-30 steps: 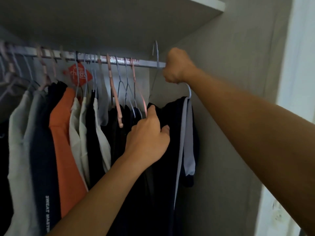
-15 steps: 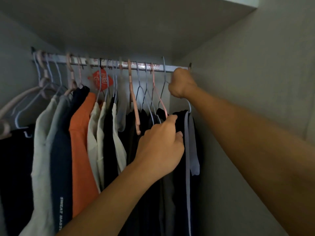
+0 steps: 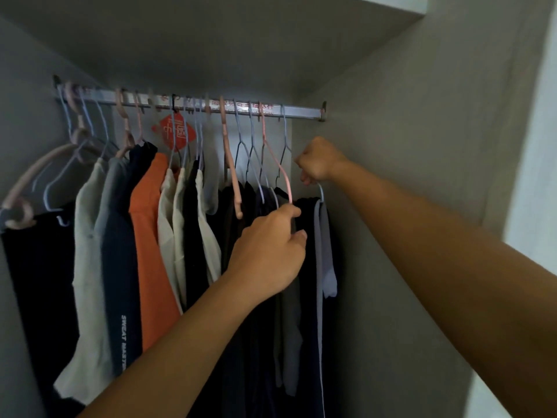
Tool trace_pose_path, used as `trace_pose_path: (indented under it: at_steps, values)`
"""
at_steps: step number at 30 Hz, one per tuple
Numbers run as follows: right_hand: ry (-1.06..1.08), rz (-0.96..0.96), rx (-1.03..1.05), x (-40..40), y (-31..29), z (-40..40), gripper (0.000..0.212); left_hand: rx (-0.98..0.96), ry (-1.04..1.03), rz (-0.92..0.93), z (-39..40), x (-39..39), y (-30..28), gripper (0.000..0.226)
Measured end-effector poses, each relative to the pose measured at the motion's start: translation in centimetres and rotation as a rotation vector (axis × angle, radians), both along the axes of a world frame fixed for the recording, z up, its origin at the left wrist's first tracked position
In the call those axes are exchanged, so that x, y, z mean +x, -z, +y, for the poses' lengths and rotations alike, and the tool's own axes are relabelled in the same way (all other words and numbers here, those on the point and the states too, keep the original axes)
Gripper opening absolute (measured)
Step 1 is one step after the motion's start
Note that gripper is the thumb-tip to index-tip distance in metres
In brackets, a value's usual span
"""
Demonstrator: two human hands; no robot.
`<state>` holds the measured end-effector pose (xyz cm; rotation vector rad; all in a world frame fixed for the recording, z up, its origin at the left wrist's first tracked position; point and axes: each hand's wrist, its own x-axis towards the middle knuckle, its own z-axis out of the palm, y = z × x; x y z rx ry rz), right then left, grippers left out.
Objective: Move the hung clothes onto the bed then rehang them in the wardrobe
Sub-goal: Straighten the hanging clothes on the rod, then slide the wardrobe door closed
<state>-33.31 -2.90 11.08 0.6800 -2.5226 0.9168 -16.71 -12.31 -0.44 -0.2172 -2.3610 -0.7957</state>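
the right hand is closed in a fist around the light blue hanger that carries the rightmost dark garment. the fist sits below the rail and just right of the last hook still on it; whether this hanger's hook is on the rail cannot be told, as the fist hides it. the garment hangs straight down from that hand, long axis vertical, close to the wardrobe side wall. the left hand is lower and to the left, fingers curled and pinching the upper edge of the dark cloth beside a pink hanger. the right hand is the nearer one to the rail. judgement: the next move depends on the gap between fist and rail, and on the left hand keeping neighbouring hangers apart. the wardrobe holds the row of hung clothes, among them an orange garment, pale shirts and a navy top. the bed is out of view.
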Motion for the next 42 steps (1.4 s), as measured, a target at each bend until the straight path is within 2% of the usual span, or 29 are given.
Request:
trace_pose_path:
  at_steps: [5,11,19,29,32,42]
  values:
    - [0.112,0.079,0.113,4.7,1.6,1.9,0.021,0.050,0.005,-0.062,-1.4,1.7,1.0,0.033]
    - [0.235,0.218,0.213,12.0,5.3,4.7,0.033,0.059,-0.012,-0.187,-2.8,4.5,2.8,0.026]
    - [0.048,0.109,0.295,19.3,9.4,6.0,0.022,0.090,-0.106,-0.210,-2.2,10.8,4.1,0.028]
    - [-0.187,0.067,0.351,28.0,13.8,8.7,0.028,0.103,-0.289,-0.289,1.3,21.0,7.8,0.033]
    - [-0.249,-0.004,0.333,30.5,14.5,8.9,0.029,0.093,-0.320,-0.310,1.7,23.7,8.5,0.031]
    - [-0.505,-0.023,0.315,37.0,17.2,7.0,0.020,0.090,-0.403,-0.307,-1.4,30.8,8.5,0.018]
